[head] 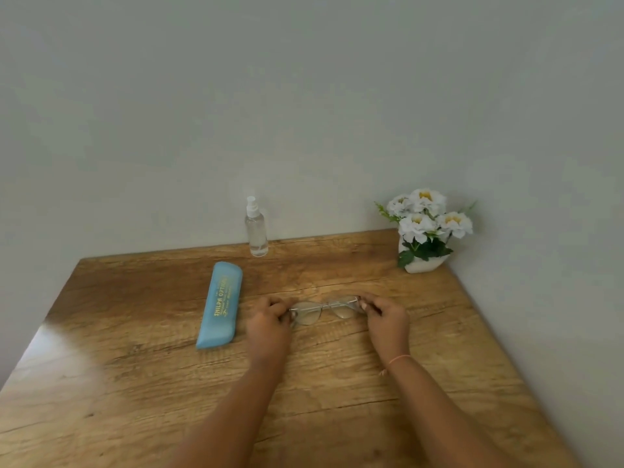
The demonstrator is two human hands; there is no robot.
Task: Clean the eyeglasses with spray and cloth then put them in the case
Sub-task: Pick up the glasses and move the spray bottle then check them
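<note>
Nearby, blue case (220, 305), spray bottle (256, 228), flowers (427, 216)

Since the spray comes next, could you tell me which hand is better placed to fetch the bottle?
Probably the left hand: the spray bottle stands behind it. Both hands grip the eyeglasses, so the right hand could hold them alone.

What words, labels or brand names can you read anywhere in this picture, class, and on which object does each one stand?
"SHILPA OPTICAL" (last letters unclear): gold print along the blue case.
Smaller gold lines beside it: too blurred to read.
Spray bottle, eyeglasses, flower pot: no text visible.
</note>
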